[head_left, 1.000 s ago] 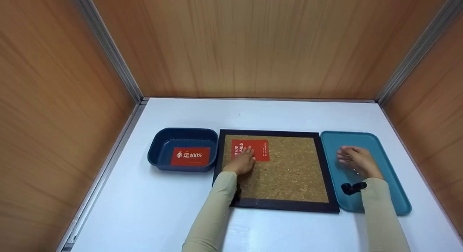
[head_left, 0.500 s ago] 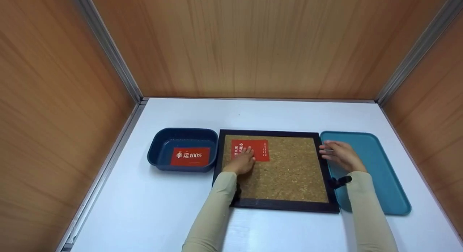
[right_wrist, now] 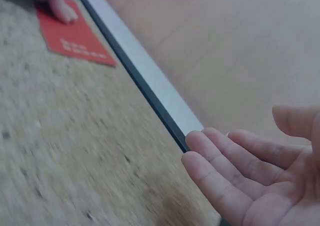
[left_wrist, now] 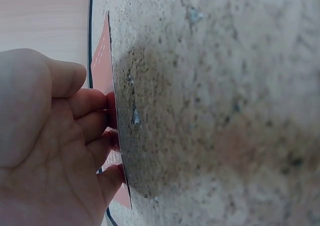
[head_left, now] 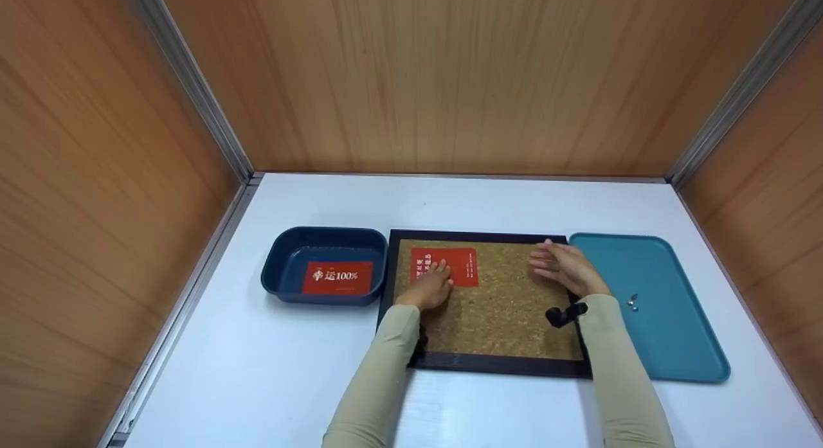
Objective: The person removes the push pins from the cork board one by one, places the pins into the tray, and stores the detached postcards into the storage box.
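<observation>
1. The white tabletop [head_left: 450, 204] sits inside wood-panelled walls and carries everything, laid in a row from nine to three o'clock.
2. The black-framed rectangular cork board [head_left: 508, 306] lies flat at the centre, where both hands can get at it.
3. The teal flat plastic tray [head_left: 675, 332] lies at three o'clock, touching the board's frame; two small silvery pins [head_left: 633, 300] rest in it.
4. The dark blue rounded plastic bin [head_left: 283, 268] stands at nine o'clock, just beside the frame, with a red printed card [head_left: 339, 276] lying flat inside.
5. A second red paper card [head_left: 460, 265] lies on the cork near the board's eleven o'clock corner.
6. The left hand [head_left: 432, 286] presses straight fingertips [left_wrist: 107, 121] onto this card's lower edge, which I judge keeps it from sliding.
7. The right hand [head_left: 566, 268] hovers over the board's one o'clock corner, fingers [right_wrist: 220, 161] loosely extended and palm empty in the wrist view; whether it pinches a pin I cannot tell.
</observation>
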A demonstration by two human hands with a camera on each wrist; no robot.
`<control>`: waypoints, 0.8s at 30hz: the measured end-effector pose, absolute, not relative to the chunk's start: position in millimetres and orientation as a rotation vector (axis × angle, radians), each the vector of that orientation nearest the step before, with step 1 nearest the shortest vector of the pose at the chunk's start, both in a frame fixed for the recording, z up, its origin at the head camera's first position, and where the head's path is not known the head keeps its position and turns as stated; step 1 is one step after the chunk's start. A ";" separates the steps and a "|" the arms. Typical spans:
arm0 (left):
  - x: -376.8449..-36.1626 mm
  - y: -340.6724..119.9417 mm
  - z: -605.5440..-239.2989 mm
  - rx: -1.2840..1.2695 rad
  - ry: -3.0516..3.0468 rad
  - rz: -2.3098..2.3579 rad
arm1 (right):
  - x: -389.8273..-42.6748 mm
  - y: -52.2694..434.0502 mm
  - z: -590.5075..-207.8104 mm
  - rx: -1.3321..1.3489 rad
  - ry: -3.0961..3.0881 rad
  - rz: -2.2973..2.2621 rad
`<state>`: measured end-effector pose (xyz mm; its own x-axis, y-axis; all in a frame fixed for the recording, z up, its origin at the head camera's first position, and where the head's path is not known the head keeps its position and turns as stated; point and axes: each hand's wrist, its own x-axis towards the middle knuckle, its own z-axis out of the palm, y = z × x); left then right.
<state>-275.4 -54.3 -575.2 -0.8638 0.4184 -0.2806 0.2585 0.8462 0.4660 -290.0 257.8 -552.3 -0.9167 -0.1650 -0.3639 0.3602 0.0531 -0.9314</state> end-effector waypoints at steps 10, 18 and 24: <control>-274.3 -54.7 -573.6 0.483 2.636 0.611 | -295.9 227.6 -560.0 0.175 1.876 -1.965; -275.0 -54.8 -573.7 0.434 2.616 0.626 | -298.2 209.0 -566.2 0.184 1.800 -1.992; -274.9 -54.3 -574.2 0.427 2.598 0.646 | -298.7 196.2 -573.3 0.155 1.774 -1.985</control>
